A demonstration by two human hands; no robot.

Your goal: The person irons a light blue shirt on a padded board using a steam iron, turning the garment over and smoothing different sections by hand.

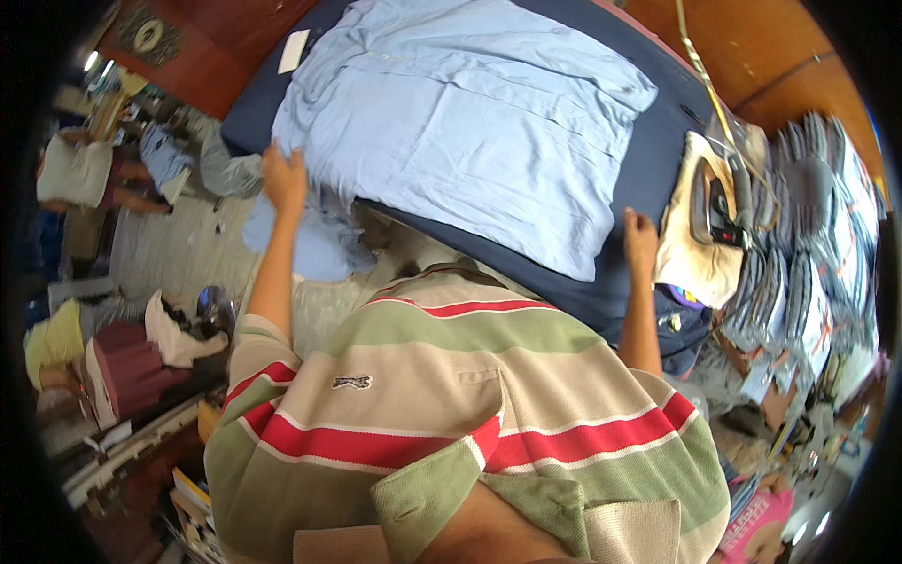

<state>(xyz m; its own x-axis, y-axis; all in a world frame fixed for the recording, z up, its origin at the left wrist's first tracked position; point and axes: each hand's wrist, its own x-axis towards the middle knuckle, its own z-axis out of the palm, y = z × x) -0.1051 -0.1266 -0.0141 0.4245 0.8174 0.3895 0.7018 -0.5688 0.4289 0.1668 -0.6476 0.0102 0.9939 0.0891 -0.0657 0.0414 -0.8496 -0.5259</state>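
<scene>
A light blue shirt (451,122) lies spread with soft creases over a dark blue padded ironing table (658,141). Part of its cloth (315,240) hangs off the near left edge. My left hand (285,183) is at the shirt's left edge, its fingers closed on the cloth there. Above the table's near right part, my right hand (641,237) is curled closed, apart from the shirt, with nothing visible in it. Just right of that hand, an iron (719,202) rests on a cream cloth pad (691,249).
Stacks of folded blue-grey garments in clear bags (803,244) stand right of the iron. A yellowish cord (700,66) comes down toward the iron. A white strip (294,52) lies at the far left of the table. Other people (75,174) work at the left.
</scene>
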